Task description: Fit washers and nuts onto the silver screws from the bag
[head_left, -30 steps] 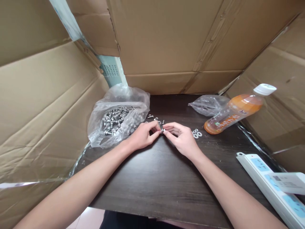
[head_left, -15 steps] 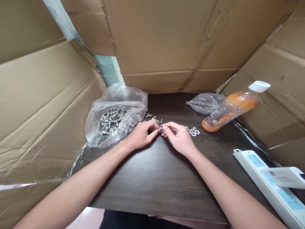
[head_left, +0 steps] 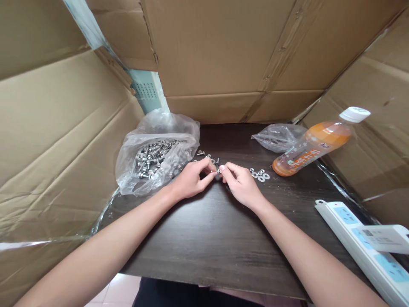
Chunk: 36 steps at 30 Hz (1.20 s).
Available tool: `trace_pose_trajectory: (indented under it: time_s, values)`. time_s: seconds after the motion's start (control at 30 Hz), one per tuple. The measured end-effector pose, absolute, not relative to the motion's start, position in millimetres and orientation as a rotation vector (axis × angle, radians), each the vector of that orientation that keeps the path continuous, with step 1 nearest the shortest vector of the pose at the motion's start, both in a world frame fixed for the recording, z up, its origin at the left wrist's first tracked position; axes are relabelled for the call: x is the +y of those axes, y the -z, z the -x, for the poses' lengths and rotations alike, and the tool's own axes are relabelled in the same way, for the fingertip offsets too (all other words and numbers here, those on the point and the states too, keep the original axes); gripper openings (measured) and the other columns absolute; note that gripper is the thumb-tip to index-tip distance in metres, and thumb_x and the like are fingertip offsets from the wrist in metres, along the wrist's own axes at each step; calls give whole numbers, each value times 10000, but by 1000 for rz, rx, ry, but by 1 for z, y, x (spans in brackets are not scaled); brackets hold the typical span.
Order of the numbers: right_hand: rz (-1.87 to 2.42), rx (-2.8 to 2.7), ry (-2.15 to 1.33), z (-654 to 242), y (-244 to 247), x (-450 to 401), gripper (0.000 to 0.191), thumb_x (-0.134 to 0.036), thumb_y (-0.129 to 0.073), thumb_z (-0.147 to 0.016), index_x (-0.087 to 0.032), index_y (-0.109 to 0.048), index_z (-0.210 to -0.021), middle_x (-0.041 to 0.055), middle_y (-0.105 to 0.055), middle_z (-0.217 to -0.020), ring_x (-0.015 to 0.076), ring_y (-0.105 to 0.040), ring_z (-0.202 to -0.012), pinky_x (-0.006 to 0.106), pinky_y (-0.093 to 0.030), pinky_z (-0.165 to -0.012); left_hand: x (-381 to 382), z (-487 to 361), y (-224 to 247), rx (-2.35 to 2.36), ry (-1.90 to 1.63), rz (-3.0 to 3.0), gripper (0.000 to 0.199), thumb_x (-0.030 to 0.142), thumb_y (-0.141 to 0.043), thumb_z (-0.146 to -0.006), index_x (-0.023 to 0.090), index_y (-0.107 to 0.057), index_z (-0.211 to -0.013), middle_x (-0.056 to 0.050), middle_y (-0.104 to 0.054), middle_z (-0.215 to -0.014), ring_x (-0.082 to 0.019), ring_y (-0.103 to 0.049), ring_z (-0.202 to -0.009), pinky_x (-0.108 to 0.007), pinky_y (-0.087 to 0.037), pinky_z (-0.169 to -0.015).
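Observation:
My left hand (head_left: 194,177) and my right hand (head_left: 239,183) meet fingertip to fingertip over the dark table. Between them is a small metal bolt (head_left: 218,171), apparently with a washer on it, pinched from both sides. Fingers cover most of it, so its exact parts are hard to make out. Just behind the hands lie a few loose bolts (head_left: 200,153) and small rings. Flat washers (head_left: 262,178) and nuts (head_left: 252,170) rest to the right of my right hand. An opened plastic bag (head_left: 128,162) full of bolts (head_left: 151,157) sits left of my left hand.
An orange drink bottle (head_left: 306,149) with a white cap stands at the right, beside a clear plastic bag (head_left: 276,137). A white power strip (head_left: 354,238) lies along the right edge. Cardboard walls (head_left: 217,51) enclose the table (head_left: 204,238) at the back and sides.
Both hands keep their pinch on the bolt, with only slight finger movement. The whole view has shifted a little.

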State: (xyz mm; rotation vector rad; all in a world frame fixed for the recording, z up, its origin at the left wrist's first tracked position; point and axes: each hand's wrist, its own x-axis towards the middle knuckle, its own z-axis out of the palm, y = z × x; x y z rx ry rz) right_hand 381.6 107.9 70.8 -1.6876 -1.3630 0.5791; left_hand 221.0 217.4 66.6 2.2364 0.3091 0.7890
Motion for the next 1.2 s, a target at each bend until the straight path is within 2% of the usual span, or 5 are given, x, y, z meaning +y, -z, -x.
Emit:
trace_pose_trajectory:
  time_s: [0.13,0.5,0.67,1.07,1.2]
  values:
    - [1657,-1353,-639,-382,-71,109,469,-489,-428,-1010,-191,-579,-681,15,-583,-628,149,-518,-596,284,-378,-601,217,-221,-68,321,-782,-2232,84,220,-597,-948,174,-578,-880,-24,-719,-891,-133,-666,-779,-251,-532,-750]
    - [1497,-1410,-815,-389,-70,107,339,-285,-406,-852,-214,-399,-521,5,-455,-548,143,-420,-574,310,-325,-603,216,-221,-67,326,-740,-2285,77,211,-595,-935,175,-597,-867,-21,-714,-852,-141,-666,-772,-254,-520,-738]
    - [1493,-1285,-783,-388,-68,108,45,-257,-484,-797,-215,-501,-792,-25,-517,-658,144,-473,-620,286,-361,-601,216,-221,-67,334,-755,-2277,63,211,-597,-934,172,-590,-885,-26,-715,-875,-136,-659,-760,-247,-513,-712]
    - [1521,-1327,-760,-382,-69,109,135,-328,-539,-870,-228,-479,-939,-56,-512,-642,129,-464,-587,266,-380,-587,216,-222,-68,343,-738,-2262,51,205,-592,-933,175,-598,-892,-17,-706,-859,-130,-644,-748,-245,-512,-709]
    - [1544,-1322,-469,-380,-80,102,133,-320,-559,-889,-229,-511,-974,-51,-492,-636,128,-463,-552,273,-385,-557,217,-222,-66,355,-715,-2327,64,224,-608,-938,179,-619,-894,-8,-704,-837,-132,-633,-736,-248,-491,-698]
